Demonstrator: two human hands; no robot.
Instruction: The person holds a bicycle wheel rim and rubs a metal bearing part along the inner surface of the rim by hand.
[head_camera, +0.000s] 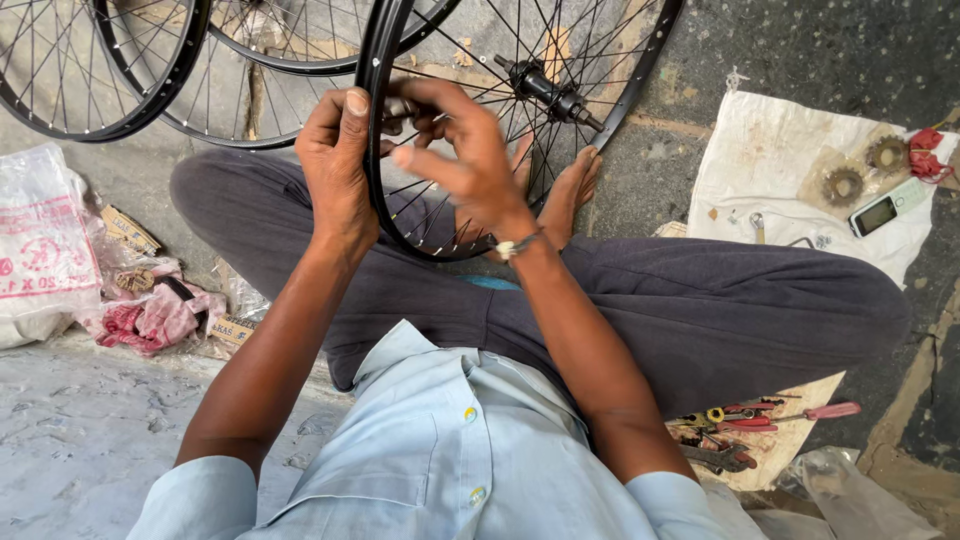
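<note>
Left hand (335, 165) is clamping the black wheel rim (372, 150), frame centre-top; right hand (460, 155) is pinching something small among the spokes (440, 215), unidentifiable.

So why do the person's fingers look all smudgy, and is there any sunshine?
Head view: the right hand is smeared by motion blur at the fingers, while the left hand gripping the black wheel rim looks sharper; the light is soft and even, with no hard shadows or glare; the wide lens bends the other wheels near the top edge.
</note>
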